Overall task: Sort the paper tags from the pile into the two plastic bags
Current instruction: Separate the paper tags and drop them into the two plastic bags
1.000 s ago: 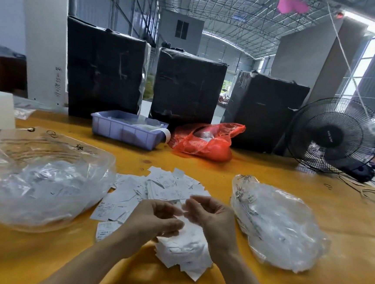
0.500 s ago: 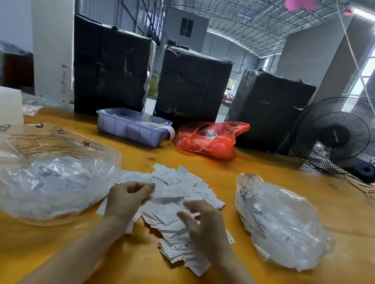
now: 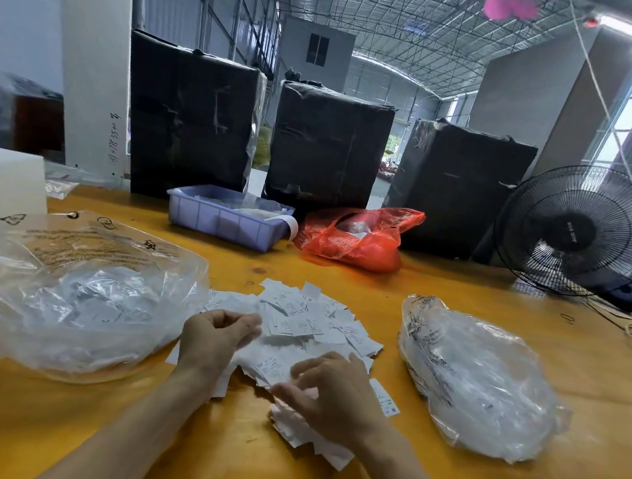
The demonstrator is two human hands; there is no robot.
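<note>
R hand (image 3: 335, 390) on tags (image 3: 299, 325), fingers spread | L hand (image 3: 218, 336) curled, poss. pinching tag | L bag (image 3: 72, 294) at 9, R bag (image 3: 485, 380) at 3

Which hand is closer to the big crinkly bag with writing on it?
Left. The left hand sits just beside the big bag, at its edge. The right hand is farther off, over the tags.
</note>
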